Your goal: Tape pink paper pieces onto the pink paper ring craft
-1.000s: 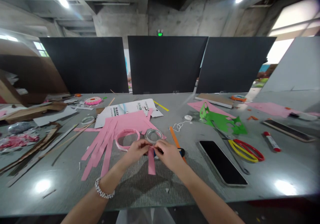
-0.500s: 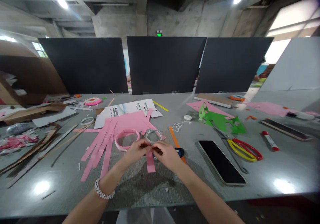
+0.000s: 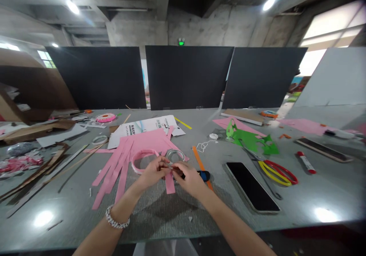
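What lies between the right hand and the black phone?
Head view: between the right hand and phone, an orange strip and a blue-black object.

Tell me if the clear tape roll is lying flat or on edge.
Lying flat: the clear tape roll shows as a wide oval on the pink paper.

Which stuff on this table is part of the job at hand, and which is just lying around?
Part of the job:
left hand
right hand
pink paper strip
pink paper ring
clear tape roll
cut pink paper sheet

Just lying around:
phone
scissors
glue stick
green paper cutout
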Demonstrator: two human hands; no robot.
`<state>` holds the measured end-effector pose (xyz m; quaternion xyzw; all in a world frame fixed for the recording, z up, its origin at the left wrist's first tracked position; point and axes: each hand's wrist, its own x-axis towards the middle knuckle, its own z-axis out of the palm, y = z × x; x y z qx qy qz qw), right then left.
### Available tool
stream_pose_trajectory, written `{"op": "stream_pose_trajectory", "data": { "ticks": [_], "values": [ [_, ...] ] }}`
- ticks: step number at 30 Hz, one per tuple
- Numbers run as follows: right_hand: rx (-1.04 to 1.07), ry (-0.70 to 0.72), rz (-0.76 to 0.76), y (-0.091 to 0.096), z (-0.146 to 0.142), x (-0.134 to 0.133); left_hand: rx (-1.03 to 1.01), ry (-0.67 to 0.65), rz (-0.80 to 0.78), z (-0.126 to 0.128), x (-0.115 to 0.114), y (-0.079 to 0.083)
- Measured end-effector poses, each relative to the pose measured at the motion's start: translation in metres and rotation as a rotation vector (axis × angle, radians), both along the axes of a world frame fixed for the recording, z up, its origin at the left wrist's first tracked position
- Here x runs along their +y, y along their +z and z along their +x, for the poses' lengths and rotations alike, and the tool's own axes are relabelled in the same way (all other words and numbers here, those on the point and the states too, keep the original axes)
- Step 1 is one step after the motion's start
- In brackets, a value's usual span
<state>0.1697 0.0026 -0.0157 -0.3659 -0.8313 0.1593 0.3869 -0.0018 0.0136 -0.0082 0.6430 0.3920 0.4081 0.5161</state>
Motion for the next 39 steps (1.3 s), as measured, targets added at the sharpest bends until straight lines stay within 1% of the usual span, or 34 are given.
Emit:
{"op": "stream_pose_trajectory", "data": {
  "ticks": [2,5,9,13,18,23,27,31,36,39],
  "values": [
    [-0.015,-0.005,-0.004,-0.001,0.000,0.001,0.001,-0.013,0.008,0.000,-0.002,0.003],
    [-0.015,-0.017,0.031,-0.002,0.000,0.002,0.003,-0.029,0.015,0.002,-0.005,0.006],
    [0.017,-0.039,0.082,-0.001,0.001,0.002,0.006,0.000,0.040,0.004,-0.006,0.005],
    [0.002,-0.031,0.036,0.001,0.001,0.001,0.021,0.042,0.083,0.003,-0.003,0.002],
    [-0.025,-0.047,-0.007,0.001,0.001,0.002,0.060,0.052,0.109,0.001,-0.002,0.000],
    [0.025,-0.049,0.006,0.001,0.000,0.003,0.127,0.027,0.110,0.001,-0.003,0.002],
    [0.066,-0.063,-0.022,0.001,-0.001,0.001,0.141,-0.003,0.120,-0.002,-0.004,0.005],
    [0.144,-0.053,-0.084,0.002,-0.003,-0.001,0.160,-0.029,0.141,-0.005,-0.006,0.011],
    [0.261,-0.048,-0.275,0.002,-0.006,-0.001,0.186,-0.044,0.186,-0.006,-0.010,0.017],
    [0.307,-0.030,-0.351,0.001,-0.007,0.000,0.207,-0.042,0.203,-0.006,-0.011,0.018]
  ]
}}
